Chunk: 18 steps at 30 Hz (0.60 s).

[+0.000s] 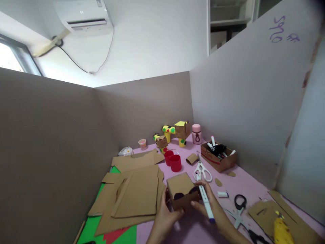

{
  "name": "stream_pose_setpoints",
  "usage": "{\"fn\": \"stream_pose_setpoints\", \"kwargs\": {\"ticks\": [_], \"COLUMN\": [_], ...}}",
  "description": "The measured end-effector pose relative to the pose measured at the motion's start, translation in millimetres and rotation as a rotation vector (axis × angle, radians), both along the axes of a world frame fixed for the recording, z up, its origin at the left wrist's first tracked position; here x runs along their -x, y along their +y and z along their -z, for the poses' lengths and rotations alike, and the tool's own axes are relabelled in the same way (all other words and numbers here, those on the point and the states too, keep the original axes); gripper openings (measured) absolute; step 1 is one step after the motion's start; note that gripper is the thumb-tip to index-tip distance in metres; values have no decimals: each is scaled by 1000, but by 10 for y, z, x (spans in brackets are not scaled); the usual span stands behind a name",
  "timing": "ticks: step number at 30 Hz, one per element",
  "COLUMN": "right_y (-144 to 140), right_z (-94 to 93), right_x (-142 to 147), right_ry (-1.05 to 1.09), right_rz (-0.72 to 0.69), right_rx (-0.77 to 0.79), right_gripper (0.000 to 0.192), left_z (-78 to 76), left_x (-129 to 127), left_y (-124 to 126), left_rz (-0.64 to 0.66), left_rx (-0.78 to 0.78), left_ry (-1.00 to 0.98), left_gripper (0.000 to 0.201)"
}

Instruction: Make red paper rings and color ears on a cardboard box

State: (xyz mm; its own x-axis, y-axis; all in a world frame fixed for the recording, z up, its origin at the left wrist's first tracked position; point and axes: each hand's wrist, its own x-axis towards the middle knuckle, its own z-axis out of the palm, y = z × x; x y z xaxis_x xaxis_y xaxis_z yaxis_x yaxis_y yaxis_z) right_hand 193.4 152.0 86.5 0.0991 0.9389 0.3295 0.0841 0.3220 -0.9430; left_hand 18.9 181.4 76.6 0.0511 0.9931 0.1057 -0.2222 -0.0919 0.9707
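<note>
Between my two hands is a small cardboard box [180, 183] with dark rounded patches on its near edge. My left hand [166, 215] grips its left side, thumb along the lower front. At the right side, my right hand [207, 198] holds a white marker [206, 203] with a purple end, tilted, while its fingers also touch the box. The marker's cap [222, 194] lies on the pink tabletop to the right. White-handled scissors [202, 171] rest just beyond the box.
Cardboard sheets [138, 193] spread over the left side. Red paper rings [175, 163] and yellow spotted cardboard animals [181, 130] stand farther back. At right are an open box of markers [215, 161], a pink bottle [196, 134], black-handled scissors [239, 211] and a yellow item [282, 230].
</note>
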Motion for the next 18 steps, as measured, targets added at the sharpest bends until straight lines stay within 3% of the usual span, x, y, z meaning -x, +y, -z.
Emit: {"fn": "stream_pose_setpoints", "kwargs": {"ticks": [5,9,13,18], "right_y": [81,88,52,64], "right_z": [63,142,231,308], "right_x": [-205,-572,-807,-850], "right_ry": [-183,-452,-672,-715], "right_rz": [114,274,340,319], "right_rx": [45,138,175,188], "right_gripper": [35,29,48,52], "left_z": [-81,-84,-32,93], "left_x": [87,149,153,110], "left_y": [205,247,190,-70], "left_rz": [142,140,44,-200], "left_rx": [-47,-53,-63,-67], "left_ry": [193,346,471,564], "left_gripper": [83,74,73,80]}}
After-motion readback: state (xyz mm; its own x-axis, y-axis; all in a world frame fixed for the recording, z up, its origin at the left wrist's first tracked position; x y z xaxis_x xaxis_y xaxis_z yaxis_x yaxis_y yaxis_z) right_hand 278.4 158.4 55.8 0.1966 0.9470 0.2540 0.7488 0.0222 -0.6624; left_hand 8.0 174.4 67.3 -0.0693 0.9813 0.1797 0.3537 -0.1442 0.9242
